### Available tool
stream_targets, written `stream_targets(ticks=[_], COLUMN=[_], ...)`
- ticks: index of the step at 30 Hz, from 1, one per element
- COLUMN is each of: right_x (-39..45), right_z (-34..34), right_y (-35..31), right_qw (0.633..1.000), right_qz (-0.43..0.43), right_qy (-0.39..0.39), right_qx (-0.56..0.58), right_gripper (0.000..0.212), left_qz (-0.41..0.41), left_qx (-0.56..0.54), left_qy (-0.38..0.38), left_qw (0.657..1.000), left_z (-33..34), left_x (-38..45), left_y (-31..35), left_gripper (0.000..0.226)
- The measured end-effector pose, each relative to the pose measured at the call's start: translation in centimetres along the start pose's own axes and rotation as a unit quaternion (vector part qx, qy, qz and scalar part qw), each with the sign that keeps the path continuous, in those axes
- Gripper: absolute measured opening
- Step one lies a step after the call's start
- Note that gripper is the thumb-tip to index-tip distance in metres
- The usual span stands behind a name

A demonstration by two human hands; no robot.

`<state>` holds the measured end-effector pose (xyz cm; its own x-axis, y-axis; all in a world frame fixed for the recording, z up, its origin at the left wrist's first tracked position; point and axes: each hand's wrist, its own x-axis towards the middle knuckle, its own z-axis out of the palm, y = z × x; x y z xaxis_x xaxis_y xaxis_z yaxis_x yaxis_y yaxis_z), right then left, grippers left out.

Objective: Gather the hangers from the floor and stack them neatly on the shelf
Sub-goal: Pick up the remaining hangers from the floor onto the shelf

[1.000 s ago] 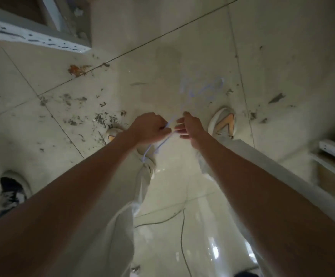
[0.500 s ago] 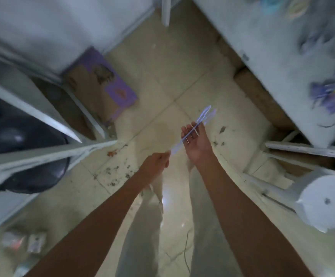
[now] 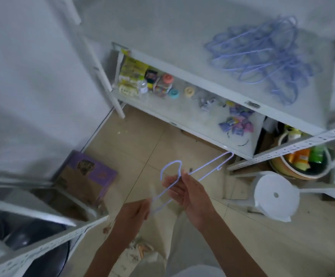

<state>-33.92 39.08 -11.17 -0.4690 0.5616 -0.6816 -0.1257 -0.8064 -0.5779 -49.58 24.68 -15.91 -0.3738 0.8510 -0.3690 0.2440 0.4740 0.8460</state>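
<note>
A thin lilac wire hanger (image 3: pixel 208 169) is held in front of me over the tiled floor, its hook curling up at the left and one end reaching toward the shelf unit. My left hand (image 3: pixel 131 215) pinches its lower end. My right hand (image 3: pixel 186 191) holds its middle with fingers loosely curled round the wire. A pile of several lilac hangers (image 3: pixel 262 54) lies on the white top shelf (image 3: pixel 182 41) at the upper right.
The lower shelf (image 3: pixel 184 114) carries jars, packets and small items. A white stool (image 3: pixel 274 198) stands at the right, a purple cardboard box (image 3: pixel 88 176) at the left, and a white perforated rack (image 3: pixel 42 242) at the lower left. A basket of packets (image 3: pixel 302 160) sits under the shelf.
I have risen from the floor and the view has swung up to the shelf unit. Both hands carried the hanger up and toward the shelf; the hanger pile has come into view.
</note>
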Motion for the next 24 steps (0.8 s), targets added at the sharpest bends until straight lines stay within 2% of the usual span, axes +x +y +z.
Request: stream_targets(ticks=[5, 10, 15, 17, 19, 21, 24], right_x=[-0.9, 1.2, 4.1, 5.9, 8.3, 10.7, 14.2], right_z=[-2.3, -2.2, -1.3, -1.3, -1.8, -2.2, -3.7], right_y=[-7.3, -17.1, -27.0, -30.6, -33.2, -35.5, -37.7], right_qw=[0.995, 0.986, 0.977, 0.972, 0.966, 0.964, 0.969], right_qz=[-0.068, -0.117, -0.162, -0.194, -0.216, -0.228, -0.235], right_qy=[0.019, -0.021, -0.074, -0.098, -0.115, -0.101, -0.042], right_qx=[-0.066, -0.114, -0.114, -0.095, -0.088, -0.094, -0.070], right_gripper=[0.055, 0.048, 0.044, 0.049, 0.052, 0.046, 0.037], left_qz=[0.010, 0.055, 0.089, 0.090, 0.077, 0.102, 0.187], left_qx=[-0.017, -0.013, 0.008, -0.021, -0.074, -0.071, -0.020], left_qy=[-0.027, 0.004, -0.010, -0.066, -0.155, -0.181, -0.121], left_qw=[0.999, 0.998, 0.996, 0.994, 0.982, 0.976, 0.975], left_z=[3.1, 2.8, 0.3, -0.5, -0.8, -0.4, 0.2], left_x=[4.5, 10.0, 16.6, 19.9, 23.3, 26.8, 32.3], left_y=[9.2, 16.9, 24.7, 27.4, 29.5, 30.9, 33.3], left_gripper=[0.056, 0.049, 0.049, 0.043, 0.035, 0.031, 0.032])
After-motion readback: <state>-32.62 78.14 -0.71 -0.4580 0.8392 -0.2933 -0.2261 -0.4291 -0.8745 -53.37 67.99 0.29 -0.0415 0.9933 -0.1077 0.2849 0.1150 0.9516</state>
